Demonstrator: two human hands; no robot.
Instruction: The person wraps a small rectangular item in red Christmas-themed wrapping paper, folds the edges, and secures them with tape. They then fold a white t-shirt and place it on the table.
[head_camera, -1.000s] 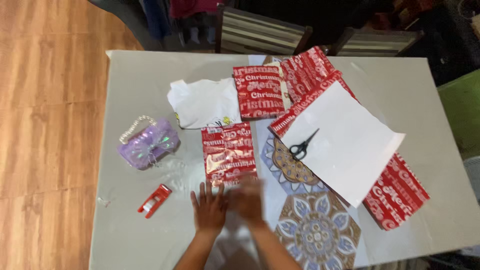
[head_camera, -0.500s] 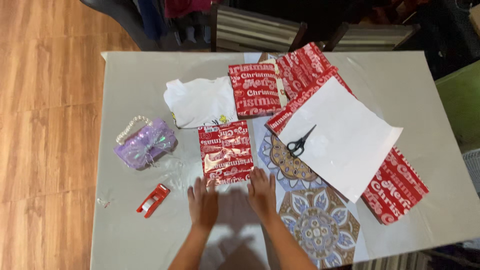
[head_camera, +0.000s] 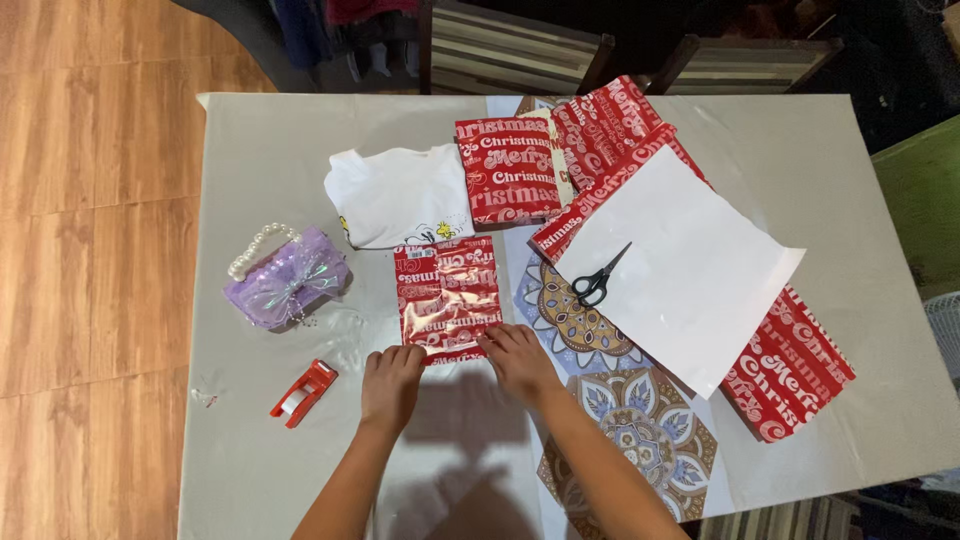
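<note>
Pressing down with both hands, palms low and fingers extended, nothing enclosed: left hand (head_camera: 392, 385) at the near-left corner of the small red wrapped parcel (head_camera: 447, 295), right hand (head_camera: 520, 360) at its near-right corner, fingertips touching the near edge.

Layout, largest to smallest:
- Grey table (head_camera: 270, 160): carries everything below.
- Sheet of red printed wrapping paper (head_camera: 690, 260): lies white side up, right of the parcel, uncut as far as visible.
- Patterned placemat (head_camera: 630, 420): partly under the sheet, just right of the right hand.
- Folded white shirt (head_camera: 400, 195): unwrapped, just beyond the parcel.
- Larger wrapped parcel (head_camera: 507, 170): fully covered, beside the shirt.
- Small red wrapped parcel: centre of the table, top face fully covered, glossy and creased; underside hidden.
- Purple purse (head_camera: 285, 285): unwrapped, well left of the parcel.
- Scissors (head_camera: 598, 277): closed, resting on the white sheet, untouched.
- Red tape dispenser (head_camera: 303, 392): near the left hand, not touching it.

Progress, judged: two items covered; shirt and purse bare; near edge of the small parcel being flattened.

Change against one second ago: hands then together and blurred below the parcel, now spread apart to its two near corners. Parcel, scissors and dispenser unmoved.
</note>
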